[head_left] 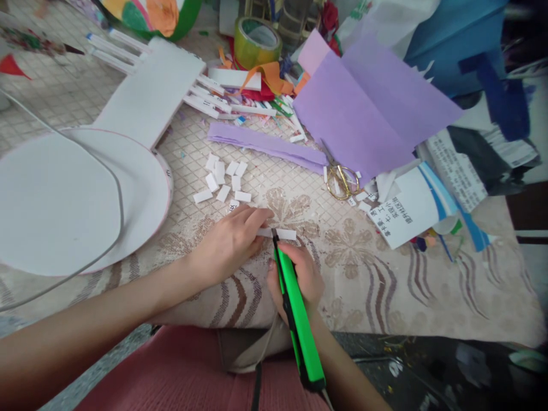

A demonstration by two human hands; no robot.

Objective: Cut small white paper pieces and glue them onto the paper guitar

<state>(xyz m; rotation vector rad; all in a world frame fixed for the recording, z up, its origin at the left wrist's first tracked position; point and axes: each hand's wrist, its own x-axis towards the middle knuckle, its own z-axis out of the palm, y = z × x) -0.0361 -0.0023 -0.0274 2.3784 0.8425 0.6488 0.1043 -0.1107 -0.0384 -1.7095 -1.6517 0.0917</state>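
Observation:
My left hand (237,237) presses a narrow white foam-board strip (286,234) against the tablecloth, its fingers closed together near the strip's left part. In my right hand (306,274) is a green utility knife (297,314) with black trim, its long handle pointing back toward my body. The dark tip of the knife meets the strip just right of my left fingertips. Beyond my left hand lie several small white cut pieces (220,171). One piece (233,205) with printed writing sits right by my left knuckles.
Round white boards (141,200) with a grey cable (122,211) across them lie left. Behind are folded purple paper strips (265,145), gold-handled scissors (342,181), purple sheets (355,108), a tape roll (257,45) and heaped scraps. A printed paper cup (406,202) lies right.

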